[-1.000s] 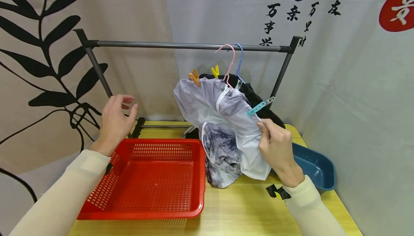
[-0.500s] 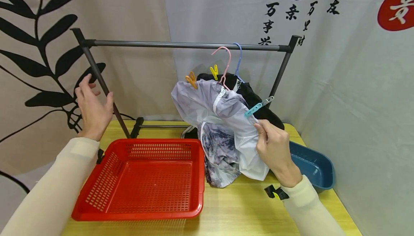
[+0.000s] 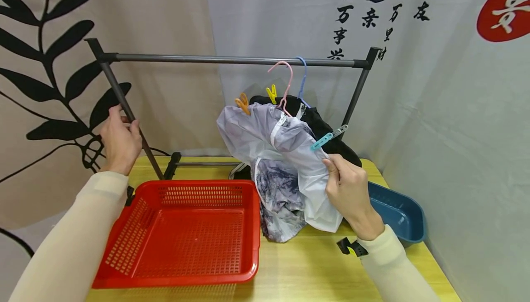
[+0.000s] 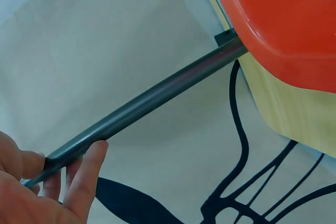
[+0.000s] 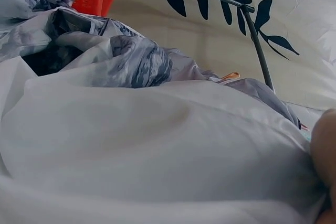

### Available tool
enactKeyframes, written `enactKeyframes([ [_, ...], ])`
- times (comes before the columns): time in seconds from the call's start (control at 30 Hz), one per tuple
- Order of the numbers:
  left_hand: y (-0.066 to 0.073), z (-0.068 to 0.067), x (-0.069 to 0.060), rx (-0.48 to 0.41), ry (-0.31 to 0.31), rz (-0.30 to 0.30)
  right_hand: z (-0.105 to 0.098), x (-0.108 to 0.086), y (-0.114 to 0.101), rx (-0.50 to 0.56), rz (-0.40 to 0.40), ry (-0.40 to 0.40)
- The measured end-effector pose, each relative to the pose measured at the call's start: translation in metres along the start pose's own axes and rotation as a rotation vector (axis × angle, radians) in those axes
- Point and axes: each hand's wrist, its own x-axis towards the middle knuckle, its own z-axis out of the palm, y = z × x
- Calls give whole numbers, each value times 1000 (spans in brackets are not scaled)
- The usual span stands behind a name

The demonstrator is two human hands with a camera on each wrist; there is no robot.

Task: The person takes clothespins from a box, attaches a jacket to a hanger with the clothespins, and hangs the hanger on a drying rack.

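My left hand point(image 3: 120, 142) holds the slanted left post of a dark grey clothes rack point(image 3: 120, 93). In the left wrist view, the thumb and fingers lie on opposite sides of that post point(image 4: 152, 95). My right hand point(image 3: 349, 191) pinches the right edge of a white and grey-violet patterned garment point(image 3: 285, 173), just below a light blue clothespin point(image 3: 321, 141). A pink hanger point(image 3: 288, 83) rises from the garment, its hook in front of the rack's top bar. An orange clothespin point(image 3: 243, 104) grips the garment's left side. Pale cloth fills most of the right wrist view.
Behind hangs a black garment point(image 3: 319, 125) on a blue hanger point(image 3: 304, 79), with a yellow clothespin point(image 3: 271, 94). A red basket point(image 3: 194, 242) stands at the front left of the yellow wooden table point(image 3: 306, 270). At the right edge sits a blue basin point(image 3: 399, 214).
My left hand has moved left from above the basket's corner and taken hold of the rack's left post. My right hand keeps its pinch on the garment.
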Motion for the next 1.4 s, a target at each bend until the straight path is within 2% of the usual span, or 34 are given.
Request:
enactKeyframes([
  [0.2,-3,0,0,5,3,24,1,3,-1,-2,-8,5],
  [0.43,-1,0,0,8,0,26,6,16,-3,-27,-22,-3],
  [0.6,0,0,0,13,11,34,14,28,-5,-6,-34,13],
  [1.0,-1,1,-3,11,12,10,38,54,-5,25,-65,-25],
  [1.17,-2,1,-2,8,13,8,52,57,-1,36,-88,-29],
  [1.4,-2,1,0,8,-2,6,65,53,2,35,-87,-57],
])
